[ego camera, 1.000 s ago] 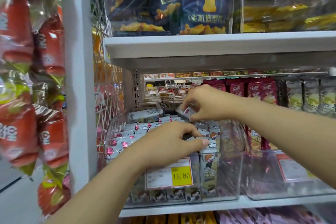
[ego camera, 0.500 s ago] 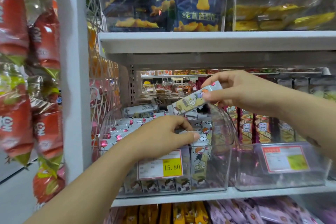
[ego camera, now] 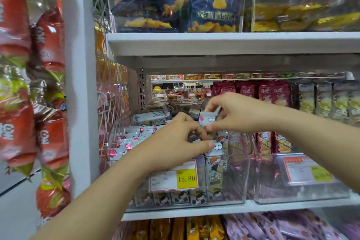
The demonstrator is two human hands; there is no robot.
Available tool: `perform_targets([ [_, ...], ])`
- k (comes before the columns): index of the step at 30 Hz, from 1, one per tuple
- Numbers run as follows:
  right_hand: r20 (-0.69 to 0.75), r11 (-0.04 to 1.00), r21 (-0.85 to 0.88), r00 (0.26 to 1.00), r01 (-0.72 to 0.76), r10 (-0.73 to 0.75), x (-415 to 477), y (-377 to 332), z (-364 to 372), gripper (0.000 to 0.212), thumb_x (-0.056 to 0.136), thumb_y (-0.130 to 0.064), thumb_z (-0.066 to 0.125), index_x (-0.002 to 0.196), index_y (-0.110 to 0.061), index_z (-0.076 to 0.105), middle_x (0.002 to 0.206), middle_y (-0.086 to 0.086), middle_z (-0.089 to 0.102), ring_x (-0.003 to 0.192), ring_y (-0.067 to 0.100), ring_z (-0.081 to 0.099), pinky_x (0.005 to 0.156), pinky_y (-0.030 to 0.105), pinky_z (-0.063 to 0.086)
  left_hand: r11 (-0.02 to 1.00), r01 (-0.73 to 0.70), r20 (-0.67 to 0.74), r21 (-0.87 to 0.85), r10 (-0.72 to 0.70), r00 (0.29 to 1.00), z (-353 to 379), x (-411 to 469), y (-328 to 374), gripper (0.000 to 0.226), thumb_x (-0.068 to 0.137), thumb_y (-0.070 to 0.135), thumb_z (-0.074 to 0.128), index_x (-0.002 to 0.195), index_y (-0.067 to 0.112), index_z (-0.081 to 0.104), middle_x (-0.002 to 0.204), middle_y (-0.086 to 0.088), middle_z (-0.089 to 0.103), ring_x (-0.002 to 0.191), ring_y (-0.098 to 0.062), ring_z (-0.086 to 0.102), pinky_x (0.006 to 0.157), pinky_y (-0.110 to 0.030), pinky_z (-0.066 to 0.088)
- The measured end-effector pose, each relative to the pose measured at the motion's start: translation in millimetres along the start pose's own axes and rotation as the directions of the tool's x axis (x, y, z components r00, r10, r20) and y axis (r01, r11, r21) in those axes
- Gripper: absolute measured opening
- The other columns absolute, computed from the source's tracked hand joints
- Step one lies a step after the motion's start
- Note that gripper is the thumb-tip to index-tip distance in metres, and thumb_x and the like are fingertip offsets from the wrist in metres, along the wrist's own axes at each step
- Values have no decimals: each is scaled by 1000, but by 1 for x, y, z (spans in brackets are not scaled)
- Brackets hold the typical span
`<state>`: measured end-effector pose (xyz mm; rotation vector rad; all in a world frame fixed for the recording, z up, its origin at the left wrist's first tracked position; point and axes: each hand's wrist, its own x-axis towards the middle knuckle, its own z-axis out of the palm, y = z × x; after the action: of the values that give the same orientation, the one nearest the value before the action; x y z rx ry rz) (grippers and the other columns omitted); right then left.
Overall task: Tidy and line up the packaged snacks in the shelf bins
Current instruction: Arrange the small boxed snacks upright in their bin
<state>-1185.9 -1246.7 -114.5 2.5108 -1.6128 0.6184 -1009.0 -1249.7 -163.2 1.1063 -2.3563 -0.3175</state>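
Note:
A clear plastic bin with a 15.80 price tag stands on the middle shelf, full of small grey cartoon-printed snack packets. Several packets lie flat at the bin's left. My left hand reaches into the bin, its thumb and fingers holding the tops of the upright packets. My right hand pinches one small packet just above the bin, close to my left fingers.
A second clear bin with maroon packets stands to the right. The upper shelf board hangs low over the bins. A white upright post and hanging red sausage packs are at the left.
My right hand has come down from above the bin with its packet and now meets my left hand over the upright packets. My left hand stayed on the packets.

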Motion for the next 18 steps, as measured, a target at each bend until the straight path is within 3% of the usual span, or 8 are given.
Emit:
perform_targets([
  [4, 132, 992, -98, 989, 76, -63, 8, -2, 9, 16, 88, -27, 64, 102, -20, 66, 91, -12, 64, 79, 0, 57, 66, 12, 45, 1000, -4, -12, 8, 4, 1000, 0, -1, 0, 28, 86, 53, 56, 106, 34, 52, 123, 19, 31, 104, -4, 49, 81, -16, 40],
  [8, 289, 988, -117, 955, 97, -59, 8, 2, 6, 22, 92, -15, 56, 110, -24, 66, 105, -9, 68, 98, 4, 62, 89, 25, 49, 998, 25, 12, 57, -26, 1000, 1, 0, 1, 35, 88, 57, 50, 115, 34, 51, 122, 15, 52, 108, -5, 52, 93, -32, 45],
  [10, 234, 996, -58, 971, 71, -55, 9, 8, 3, 22, 90, -15, 59, 108, -25, 67, 103, -10, 70, 93, -1, 63, 86, 19, 50, 996, 38, 21, 83, -40, 999, 1, 0, 1, 39, 88, 58, 48, 118, 33, 55, 123, 14, 55, 108, -5, 53, 94, -30, 44],
  [13, -69, 997, -79, 998, -2, -4, 18, 26, -1, 21, 89, -17, 62, 108, -24, 68, 105, -11, 69, 89, -3, 59, 77, 7, 43, 995, 48, 24, 84, -50, 998, 1, 0, 0, 41, 88, 60, 47, 118, 34, 56, 128, 16, 53, 112, -3, 50, 95, -28, 42],
  [15, -168, 990, -124, 985, -71, 50, 27, 37, -2, 25, 88, -20, 63, 113, -21, 65, 111, -7, 66, 95, 4, 57, 84, 17, 44, 996, 50, 29, 73, -52, 998, 1, 0, 0, 41, 88, 60, 46, 119, 34, 55, 129, 17, 52, 113, -2, 50, 94, -26, 41],
  [18, -115, 976, -179, 988, -126, 106, 42, 43, 1, 42, 84, -27, 67, 125, -18, 58, 117, 1, 64, 102, 17, 58, 90, 29, 47, 997, 50, 32, 62, -52, 998, 1, 0, 1, 42, 88, 60, 46, 121, 34, 54, 130, 17, 51, 113, -2, 49, 92, -25, 40],
])
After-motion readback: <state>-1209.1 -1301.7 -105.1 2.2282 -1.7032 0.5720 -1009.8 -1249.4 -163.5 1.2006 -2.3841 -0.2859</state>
